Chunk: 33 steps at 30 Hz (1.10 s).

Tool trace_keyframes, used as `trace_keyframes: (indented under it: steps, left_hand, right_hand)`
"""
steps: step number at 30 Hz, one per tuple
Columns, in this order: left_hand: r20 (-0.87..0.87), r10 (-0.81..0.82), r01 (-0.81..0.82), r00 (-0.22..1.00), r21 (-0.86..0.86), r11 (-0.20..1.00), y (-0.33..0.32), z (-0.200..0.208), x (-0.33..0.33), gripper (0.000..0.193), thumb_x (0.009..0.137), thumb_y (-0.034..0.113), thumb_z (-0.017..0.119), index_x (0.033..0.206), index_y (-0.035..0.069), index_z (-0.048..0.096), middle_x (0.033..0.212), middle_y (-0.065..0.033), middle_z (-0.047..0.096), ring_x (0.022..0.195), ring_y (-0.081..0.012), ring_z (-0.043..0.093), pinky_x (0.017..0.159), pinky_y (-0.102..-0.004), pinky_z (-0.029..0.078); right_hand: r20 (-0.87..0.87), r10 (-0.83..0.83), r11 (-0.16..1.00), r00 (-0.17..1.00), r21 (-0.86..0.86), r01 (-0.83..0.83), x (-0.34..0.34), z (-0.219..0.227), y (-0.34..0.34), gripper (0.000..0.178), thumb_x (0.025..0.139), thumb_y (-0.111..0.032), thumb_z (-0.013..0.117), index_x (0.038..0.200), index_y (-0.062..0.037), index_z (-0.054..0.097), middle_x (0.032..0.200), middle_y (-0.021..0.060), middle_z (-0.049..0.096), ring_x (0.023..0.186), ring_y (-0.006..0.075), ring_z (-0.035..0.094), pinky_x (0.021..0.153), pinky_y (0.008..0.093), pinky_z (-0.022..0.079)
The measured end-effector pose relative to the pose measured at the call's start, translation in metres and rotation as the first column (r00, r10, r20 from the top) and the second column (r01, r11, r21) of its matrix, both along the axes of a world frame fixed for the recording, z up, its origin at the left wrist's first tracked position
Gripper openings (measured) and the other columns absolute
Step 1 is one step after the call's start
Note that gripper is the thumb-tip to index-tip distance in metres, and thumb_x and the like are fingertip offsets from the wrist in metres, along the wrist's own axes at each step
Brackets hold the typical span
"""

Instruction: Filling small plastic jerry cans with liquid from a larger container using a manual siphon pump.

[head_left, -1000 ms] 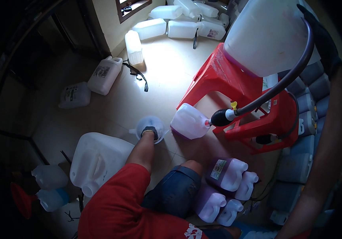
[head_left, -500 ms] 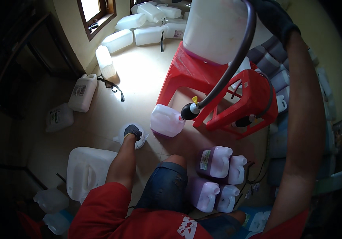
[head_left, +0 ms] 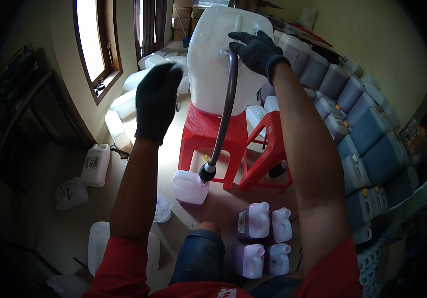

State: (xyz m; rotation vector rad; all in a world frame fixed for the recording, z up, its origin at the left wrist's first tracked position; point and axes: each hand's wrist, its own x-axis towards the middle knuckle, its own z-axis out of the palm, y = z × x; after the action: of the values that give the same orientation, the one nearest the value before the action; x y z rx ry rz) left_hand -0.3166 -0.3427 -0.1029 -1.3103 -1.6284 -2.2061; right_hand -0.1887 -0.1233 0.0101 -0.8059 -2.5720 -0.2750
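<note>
My right hand [head_left: 257,51], in a black glove, grips the top of a dark hose [head_left: 226,114] where it meets a big white canister [head_left: 213,59] standing on a red plastic stool [head_left: 204,131]. The hose hangs down to a nozzle [head_left: 207,172] resting in the mouth of a small white jug [head_left: 189,186] on the floor. My gloved left hand [head_left: 156,99] is raised in the air beside the canister, fingers loosely curled, holding nothing.
A second red stool [head_left: 268,159] stands to the right. Several purple-filled jugs [head_left: 263,238] sit by my knee. Stacked blue and purple jugs [head_left: 367,144] line the right wall. Empty white jugs [head_left: 95,164] lie left, and a funnel [head_left: 163,208] sits on the floor.
My left hand has lifted off the funnel on the floor and risen beside the canister. The view has tilted upward, and my right hand now shows at the hose's top.
</note>
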Motion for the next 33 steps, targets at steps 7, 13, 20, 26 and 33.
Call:
trace_keyframes:
  steps: [7,13,20,26,33]
  left_hand:
    - [-0.567,0.233,-0.319,0.790,-0.055,0.946,0.116,0.076,-0.018,0.028,0.097,0.032,0.066,0.108,0.009,0.079,0.105,-0.0181,0.076,0.098,-0.0377,0.071,0.089,-0.0458,0.053]
    - [-0.556,0.316,-0.477,0.768,-0.169,0.862,0.131,0.075,0.003,0.023,0.092,0.041,0.064,0.101,0.030,0.082,0.108,-0.0032,0.079,0.133,-0.0336,0.056,0.111,-0.0548,0.026]
    - [-0.727,0.247,-0.523,0.641,-0.178,0.834,0.124,0.067,-0.018,0.031,0.098,0.040,0.058,0.118,0.029,0.079,0.121,0.0035,0.076,0.137,-0.0339,0.052,0.110,-0.0540,0.028]
    - [-0.817,0.085,-0.450,0.570,-0.224,0.865,0.140,0.071,-0.033,0.049,0.089,0.033,0.070,0.138,0.032,0.068,0.133,-0.0058,0.072,0.145,-0.0379,0.044,0.118,-0.0538,0.025]
    - [-0.916,0.036,-0.469,0.399,-0.170,0.867,0.173,0.063,-0.091,0.058,0.095,0.035,0.073,0.150,0.037,0.055,0.144,-0.0065,0.065,0.147,-0.0424,0.042,0.120,-0.0531,0.038]
  right_hand:
    - [-0.118,0.524,0.842,0.844,0.220,-0.492,-0.004,0.000,0.057,0.035,0.099,-0.013,0.049,0.121,-0.0114,0.075,0.122,0.0145,0.074,0.117,0.0321,0.068,0.107,0.0447,0.047]
    - [-0.309,0.231,0.917,0.923,-0.246,-0.312,-0.001,0.003,0.043,0.041,0.091,-0.050,0.069,0.110,-0.0160,0.081,0.122,0.0133,0.074,0.126,0.0346,0.058,0.110,0.0500,0.042]
    - [-0.469,0.134,0.939,0.873,-0.222,-0.263,-0.003,-0.003,0.023,0.042,0.095,-0.051,0.063,0.105,-0.0138,0.081,0.116,0.0191,0.069,0.115,0.0385,0.063,0.103,0.0507,0.047]
    - [-0.746,0.416,0.820,0.520,0.061,-0.569,0.043,-0.029,0.039,0.026,0.098,-0.024,0.065,0.103,-0.0029,0.078,0.100,0.0167,0.078,0.096,0.0291,0.074,0.089,0.0365,0.056]
    - [-0.654,-0.291,0.705,0.699,-0.640,-0.305,0.261,-0.237,-0.110,0.028,0.096,-0.025,0.075,0.111,-0.0009,0.077,0.101,0.0159,0.079,0.095,0.0250,0.075,0.085,0.0352,0.057]
